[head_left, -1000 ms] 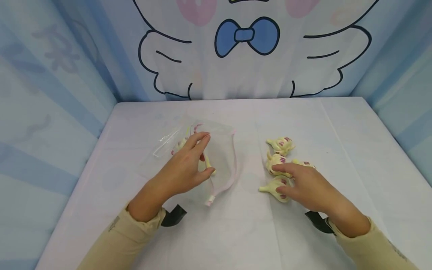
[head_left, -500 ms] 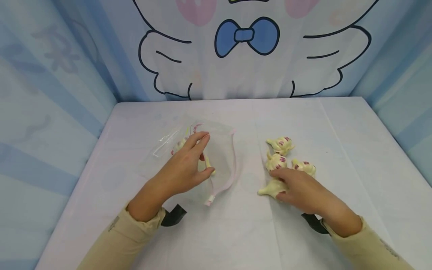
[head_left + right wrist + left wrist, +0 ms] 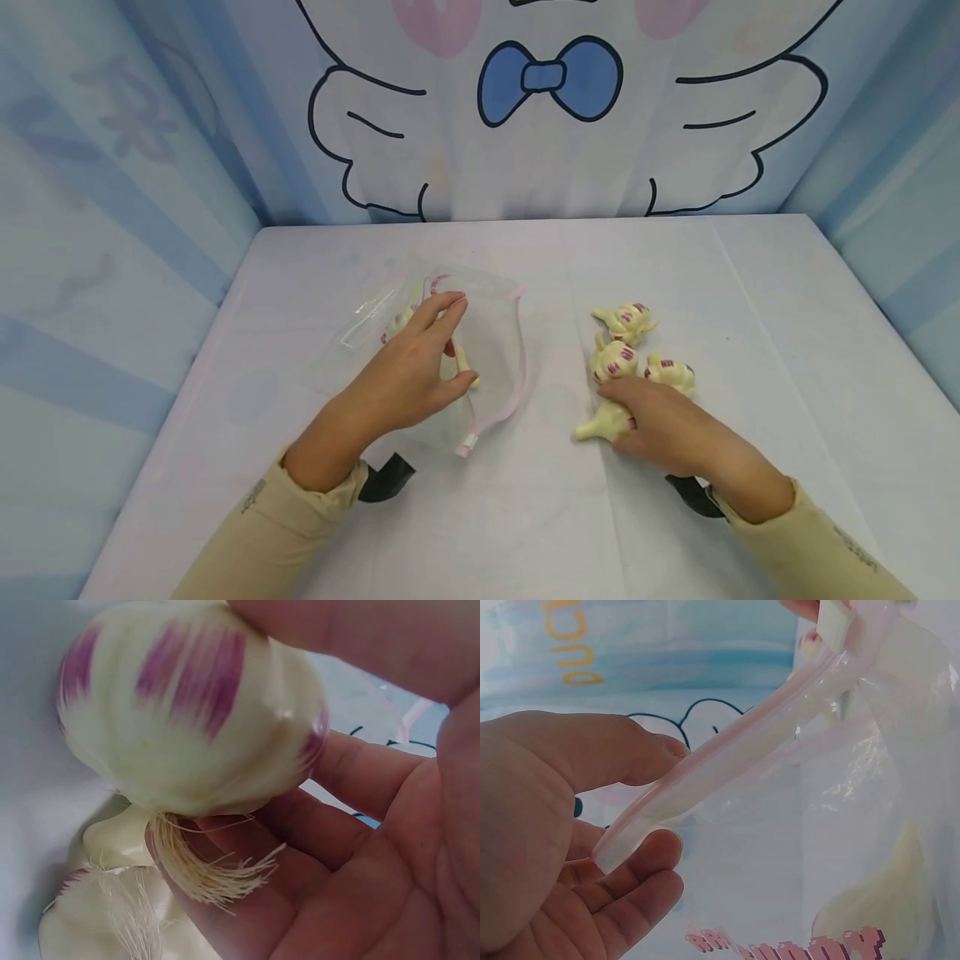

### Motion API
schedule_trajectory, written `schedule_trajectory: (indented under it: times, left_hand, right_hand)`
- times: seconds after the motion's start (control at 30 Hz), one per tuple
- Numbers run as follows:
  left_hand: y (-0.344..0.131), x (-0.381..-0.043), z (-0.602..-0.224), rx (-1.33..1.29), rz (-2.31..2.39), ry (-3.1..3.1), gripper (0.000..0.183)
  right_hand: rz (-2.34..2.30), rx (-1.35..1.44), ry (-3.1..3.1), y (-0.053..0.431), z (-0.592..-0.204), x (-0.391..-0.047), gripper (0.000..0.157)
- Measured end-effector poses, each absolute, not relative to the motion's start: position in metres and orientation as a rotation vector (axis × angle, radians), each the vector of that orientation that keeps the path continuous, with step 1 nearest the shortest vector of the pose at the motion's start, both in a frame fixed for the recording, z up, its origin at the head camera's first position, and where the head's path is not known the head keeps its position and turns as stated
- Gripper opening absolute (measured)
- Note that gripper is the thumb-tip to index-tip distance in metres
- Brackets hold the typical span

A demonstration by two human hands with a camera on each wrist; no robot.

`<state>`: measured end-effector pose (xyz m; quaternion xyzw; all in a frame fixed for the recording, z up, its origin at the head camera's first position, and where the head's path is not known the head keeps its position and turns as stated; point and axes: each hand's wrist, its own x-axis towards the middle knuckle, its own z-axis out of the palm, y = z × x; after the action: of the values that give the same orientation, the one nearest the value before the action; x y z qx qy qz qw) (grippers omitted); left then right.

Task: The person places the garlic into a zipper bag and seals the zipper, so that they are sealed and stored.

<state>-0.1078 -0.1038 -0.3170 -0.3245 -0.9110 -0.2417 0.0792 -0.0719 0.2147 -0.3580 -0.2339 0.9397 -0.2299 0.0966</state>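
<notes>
Now the nearest garlic bulb [image 3: 603, 421] sits in the right hand [image 3: 663, 425], whose grip is closed round it, thumb on one side and fingers on the other; a second ago that hand was spread above it. The bulb's stem points left, and its end lies slightly nearer the person than it did then. From the right wrist, purple streaks and a tuft of dry roots [image 3: 210, 862] show on it.

Just beyond are three other bulbs, close together: the far bulb [image 3: 626, 323], the middle bulb [image 3: 615, 360] and the right-hand bulb [image 3: 670, 375], which has shifted a little left over the last half second.

Well to the left, the clear bag [image 3: 495, 333] lies where it did, with a pale bulb [image 3: 885, 907] inside. The left hand [image 3: 405, 371], unmoved, pinches the bag's pink zip strip [image 3: 727, 739] between thumb and fingers; the white slider [image 3: 468, 442] is at the near end.

Everything rests on the white tabletop [image 3: 525, 517], before an unchanged blue-and-white curtain [image 3: 480, 183].
</notes>
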Motion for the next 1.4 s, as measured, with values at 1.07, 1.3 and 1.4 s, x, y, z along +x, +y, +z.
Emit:
schedule_trajectory:
  times: [1.07,1.3,1.4]
  left_hand:
    - [-0.103,-0.107,-0.317,-0.955,-0.731,-2.753,0.081]
    - [-0.103,-0.106,-0.316,-0.942,-0.724,-2.768,0.083]
    - [-0.103,-0.106,-0.316,-0.94,-0.72,-2.763,0.083]
  right_hand:
    - [-0.982,-0.79,2.958,0.203,-0.355,-0.081,0.032]
    - [-1.076,-0.742,2.969,0.196,-0.354,-0.081,0.022]
    - [-1.137,-0.732,2.922,0.194,-0.354,-0.081,0.02]
